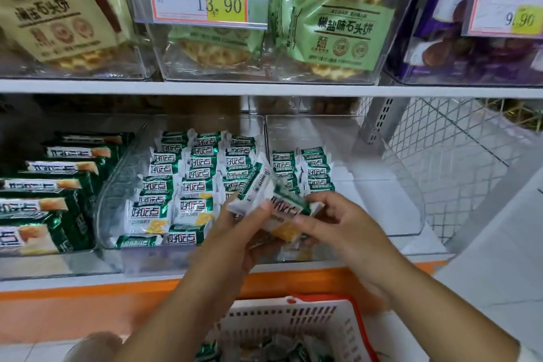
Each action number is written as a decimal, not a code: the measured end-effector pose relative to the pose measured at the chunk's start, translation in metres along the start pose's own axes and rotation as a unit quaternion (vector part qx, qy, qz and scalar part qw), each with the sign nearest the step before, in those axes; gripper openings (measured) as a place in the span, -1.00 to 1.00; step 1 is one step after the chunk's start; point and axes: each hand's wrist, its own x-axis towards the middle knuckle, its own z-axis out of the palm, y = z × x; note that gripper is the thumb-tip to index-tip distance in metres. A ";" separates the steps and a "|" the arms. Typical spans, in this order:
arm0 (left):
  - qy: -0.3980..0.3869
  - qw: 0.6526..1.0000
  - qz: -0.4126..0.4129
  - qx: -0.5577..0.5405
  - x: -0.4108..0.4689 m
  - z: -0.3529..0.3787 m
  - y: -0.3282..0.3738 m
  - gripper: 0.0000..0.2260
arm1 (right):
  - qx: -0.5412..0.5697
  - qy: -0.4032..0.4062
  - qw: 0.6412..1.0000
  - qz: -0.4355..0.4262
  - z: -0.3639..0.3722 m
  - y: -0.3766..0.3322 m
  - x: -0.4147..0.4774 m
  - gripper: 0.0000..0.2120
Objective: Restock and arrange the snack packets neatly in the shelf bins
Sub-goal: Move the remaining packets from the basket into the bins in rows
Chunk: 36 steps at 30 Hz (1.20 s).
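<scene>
one little bunch of green-and-white snack packets (276, 200) is clamped in both hands, left hand (232, 232) gripping from underneath, right hand (338, 223) pinching the right end. it's held just in front of where the middle bin (117, 182) and right bin (405, 191) meet on the lower shelf (88, 279). middle bin's packed in rows, right bin has only a few at the back. white basket (264, 307) sits below with more.

left grip (232, 232), right grip (338, 223) hold snack packets (276, 203)
</scene>
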 end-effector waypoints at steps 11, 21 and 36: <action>0.093 0.995 0.007 0.033 0.017 -0.017 0.002 -0.61 | -0.363 -0.053 0.929 0.044 -0.093 0.057 0.069 -0.70; 0.091 0.994 -0.004 0.053 0.022 -0.016 -0.002 -0.70 | -0.437 -0.082 0.893 0.068 -0.073 0.065 0.094 -0.60; -0.021 0.983 0.025 0.183 0.001 0.004 0.002 -0.56 | -0.047 -0.099 0.993 -0.052 -0.016 0.001 0.015 -0.56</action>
